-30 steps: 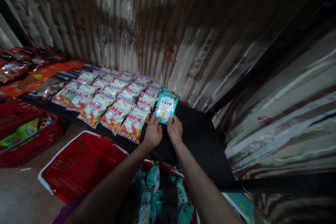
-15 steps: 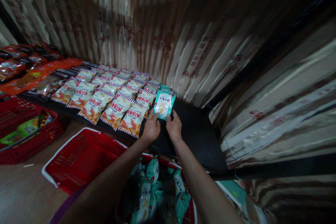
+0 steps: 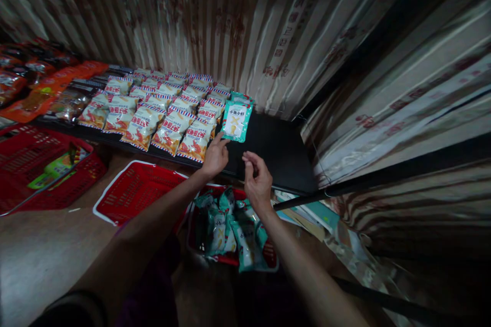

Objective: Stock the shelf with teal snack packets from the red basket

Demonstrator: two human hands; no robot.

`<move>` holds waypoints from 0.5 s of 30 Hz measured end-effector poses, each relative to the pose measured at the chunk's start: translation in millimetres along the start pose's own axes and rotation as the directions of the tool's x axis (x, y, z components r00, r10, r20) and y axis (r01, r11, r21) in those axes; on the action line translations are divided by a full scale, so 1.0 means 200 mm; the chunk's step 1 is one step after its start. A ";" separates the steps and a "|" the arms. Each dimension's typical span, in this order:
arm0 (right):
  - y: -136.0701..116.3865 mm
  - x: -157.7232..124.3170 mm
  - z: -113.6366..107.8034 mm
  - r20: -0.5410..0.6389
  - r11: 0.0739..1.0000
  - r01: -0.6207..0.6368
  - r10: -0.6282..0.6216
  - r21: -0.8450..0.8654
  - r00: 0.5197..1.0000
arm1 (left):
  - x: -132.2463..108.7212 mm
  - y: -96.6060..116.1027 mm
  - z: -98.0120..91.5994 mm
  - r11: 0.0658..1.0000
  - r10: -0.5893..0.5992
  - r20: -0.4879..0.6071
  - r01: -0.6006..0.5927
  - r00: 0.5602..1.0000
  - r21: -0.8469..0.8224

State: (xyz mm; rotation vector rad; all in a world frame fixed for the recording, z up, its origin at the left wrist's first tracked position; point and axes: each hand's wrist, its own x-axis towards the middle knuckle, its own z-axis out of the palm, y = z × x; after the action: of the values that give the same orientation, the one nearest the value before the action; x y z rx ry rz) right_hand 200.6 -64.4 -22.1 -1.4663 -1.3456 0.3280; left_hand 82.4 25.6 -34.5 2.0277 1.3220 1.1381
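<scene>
A teal snack packet (image 3: 235,120) lies on the black shelf (image 3: 276,156), at the right end of the rows of red-and-white snack packets (image 3: 169,117). My left hand (image 3: 215,156) reaches forward, its fingertips touching the teal packet's lower left corner. My right hand (image 3: 257,181) hovers nearer me, off the packet, fingers loosely curled and holding nothing. Below my hands a red basket (image 3: 196,237) holds several more teal packets (image 3: 230,230).
An empty red basket (image 3: 138,191) sits on the floor to the left. Another red basket (image 3: 42,173) with a green packet stands further left. Orange and dark packets (image 3: 46,87) fill the shelf's left end. Striped curtain hangs behind and to the right.
Both hands held the teal packet on the shelf; now my right hand has let go and pulled back toward me. The view has tilted down and back.
</scene>
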 end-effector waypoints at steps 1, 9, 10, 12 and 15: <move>-0.01 -0.07 -0.02 0.029 1.000 -0.004 0.003 0.014 1.000 | -0.03 0.01 -0.03 1.000 0.030 0.003 -0.030 1.000 -0.005; 0.23 -0.45 -0.03 0.508 0.888 -0.197 0.407 -0.416 0.759 | -0.28 0.01 -0.10 0.960 0.282 0.307 -0.265 0.909 -0.095; 0.26 -0.46 -0.03 0.531 0.874 -0.201 0.435 -0.442 0.727 | -0.31 0.01 -0.10 0.947 0.321 0.335 -0.307 0.886 -0.098; 0.30 -0.48 -0.02 0.569 0.865 -0.199 0.459 -0.460 0.682 | -0.35 0.02 -0.09 0.925 0.376 0.345 -0.373 0.860 -0.079; 0.30 -0.47 -0.02 0.601 0.871 -0.191 0.456 -0.453 0.656 | -0.39 0.05 -0.07 0.910 0.390 0.403 -0.413 0.828 -0.034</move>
State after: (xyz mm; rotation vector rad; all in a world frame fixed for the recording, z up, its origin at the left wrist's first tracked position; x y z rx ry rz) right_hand 207.0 -133.3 -109.8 -2.0181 -1.7869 1.0110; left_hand 60.8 -50.1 -51.3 2.4907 0.7452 0.7767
